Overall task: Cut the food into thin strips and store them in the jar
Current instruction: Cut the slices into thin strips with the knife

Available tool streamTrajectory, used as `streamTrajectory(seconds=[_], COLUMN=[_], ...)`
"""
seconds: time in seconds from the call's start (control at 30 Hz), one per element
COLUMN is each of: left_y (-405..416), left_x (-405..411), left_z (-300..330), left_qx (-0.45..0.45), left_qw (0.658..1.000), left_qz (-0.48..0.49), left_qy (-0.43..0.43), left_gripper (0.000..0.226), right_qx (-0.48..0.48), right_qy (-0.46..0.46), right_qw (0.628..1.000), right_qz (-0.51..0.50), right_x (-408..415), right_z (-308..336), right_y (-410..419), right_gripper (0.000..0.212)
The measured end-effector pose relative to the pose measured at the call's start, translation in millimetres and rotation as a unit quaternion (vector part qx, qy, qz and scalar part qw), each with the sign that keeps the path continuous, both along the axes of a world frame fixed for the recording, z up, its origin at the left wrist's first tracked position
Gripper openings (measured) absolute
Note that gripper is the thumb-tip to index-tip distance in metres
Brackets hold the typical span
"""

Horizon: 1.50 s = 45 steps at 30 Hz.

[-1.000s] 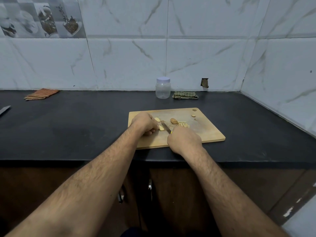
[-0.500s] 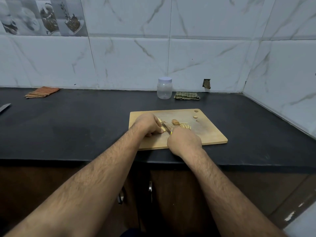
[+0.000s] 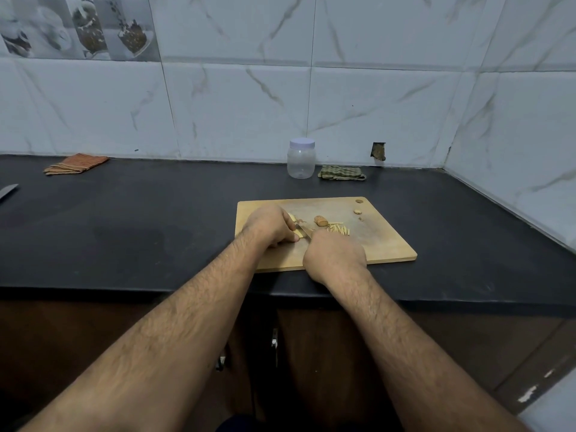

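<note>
A wooden cutting board (image 3: 383,244) lies on the black counter. My left hand (image 3: 269,226) curls over a pale yellow slice of food (image 3: 299,233) and holds it down on the board. My right hand (image 3: 333,255) grips a knife (image 3: 304,229) whose blade rests against that slice. A pile of thin cut strips (image 3: 338,228) lies to the right of the blade, with a brown uncut chunk (image 3: 320,220) just behind it. A clear plastic jar (image 3: 301,159) with a white lid stands closed at the back by the wall.
A green checked cloth (image 3: 341,173) lies right of the jar. An orange striped cloth (image 3: 76,163) sits at the back left. A second blade tip (image 3: 7,191) shows at the left edge. Small food scraps (image 3: 358,212) lie near the board's far right corner.
Both hands stay at the same spot on the board; the knife keeps working at the slice. The camera view has shifted slightly.
</note>
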<state>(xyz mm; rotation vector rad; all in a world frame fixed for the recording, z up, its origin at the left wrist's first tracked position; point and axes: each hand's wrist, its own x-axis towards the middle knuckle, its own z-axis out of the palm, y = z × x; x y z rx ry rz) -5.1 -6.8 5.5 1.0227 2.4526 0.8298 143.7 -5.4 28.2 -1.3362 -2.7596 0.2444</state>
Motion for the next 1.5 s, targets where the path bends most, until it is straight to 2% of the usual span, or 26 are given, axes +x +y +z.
streamTrajectory(seconds=[0.43,0.73,1.23,1.5], left_y=[-1,-3,-2,-2], left_x=[0,0,-2,-4], left_z=[-2,-6,-9,-10], left_qx=[0.003,0.008,0.019,0.023], left_qw=[1.000,1.000,1.000,0.999], left_qz=[0.001,0.001,0.002,-0.002], left_qy=[0.006,0.023,0.025,0.024], left_gripper=[0.023,0.025,0.026,0.026], right_qx=[-0.001,-0.013,-0.028,-0.025], right_qy=[0.001,0.038,0.030,0.024], right_qw=[1.000,0.999,0.999,0.999], right_qz=[0.005,0.000,-0.018,0.004], right_x=[31,23,0,-1], right_z=[-14,-9,-7,-4], right_y=[-11,-6,0,1], right_gripper=[0.026,0.027,0.031,0.035])
